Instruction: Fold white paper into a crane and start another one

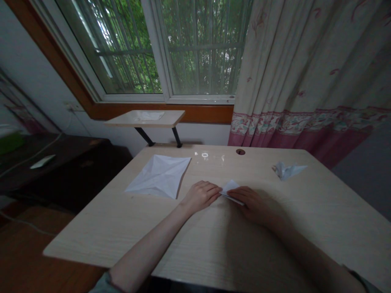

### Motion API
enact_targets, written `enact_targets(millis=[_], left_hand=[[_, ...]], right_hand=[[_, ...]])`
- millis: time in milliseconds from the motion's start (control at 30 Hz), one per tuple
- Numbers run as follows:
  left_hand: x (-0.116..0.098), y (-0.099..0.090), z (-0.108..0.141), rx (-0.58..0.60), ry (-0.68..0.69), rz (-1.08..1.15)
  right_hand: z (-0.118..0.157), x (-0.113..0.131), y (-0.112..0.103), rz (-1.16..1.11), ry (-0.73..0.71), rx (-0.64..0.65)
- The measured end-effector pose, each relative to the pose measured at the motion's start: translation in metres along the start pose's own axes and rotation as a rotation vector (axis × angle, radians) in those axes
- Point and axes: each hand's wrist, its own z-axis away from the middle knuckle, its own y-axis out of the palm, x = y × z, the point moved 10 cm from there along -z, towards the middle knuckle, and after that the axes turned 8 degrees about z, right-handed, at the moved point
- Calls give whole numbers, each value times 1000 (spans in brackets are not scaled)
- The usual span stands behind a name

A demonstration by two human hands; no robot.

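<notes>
Between my two hands is a small piece of folded white paper (230, 186), with a pointed corner toward the window and a straight folded edge toward me. My left hand (203, 194) pinches its left end, fingers together. From the other side my right hand (251, 202) grips the right part, thumb below and fingers on top. To the left lies a creased square sheet of white paper (160, 176), spread flat. A folded paper figure (287, 170), pale and pointed, sits off to the right.
The light wooden desk (189, 248) bears all of this. A small raised shelf (171, 118) on black legs holds more white paper (149, 116). Near the back edge is a round cable hole (240, 151). A curtain (275, 118) hangs behind, and a dark table (73, 148) stands left.
</notes>
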Motion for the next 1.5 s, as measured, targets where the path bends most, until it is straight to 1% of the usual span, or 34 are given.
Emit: enact_targets(millis=[167,300,433,567,700,800,900,967,1067,1167,1333,1500], left_hand=[[5,-7,-1,-52,-77,24],[0,-11,0,-81,-51,23],[-8,-18,1,-140,-13,36],[-9,-24,2,-200,-22,135],[-2,-26,2,-246,-94,319],[3,-26,2,-266,-156,437],[10,-28,3,-310,-225,506],[17,-27,5,-343,-300,531],[31,-24,9,-384,-438,571],[38,-15,10,-348,-512,600],[41,-3,9,-254,-523,550],[42,1,10,-204,-489,455]], right_hand=[[3,-2,-7,2,4,-83],[3,2,-17,10,1,-129],[1,5,-26,-14,18,-149],[2,6,-32,-37,35,-198],[5,4,-46,32,84,-333],[7,9,-62,134,89,-446],[9,17,-77,247,83,-568],[11,21,-81,311,88,-609],[10,21,-79,375,128,-596],[5,20,-68,380,134,-503],[-3,20,-50,359,76,-379],[-7,16,-29,296,41,-228]])
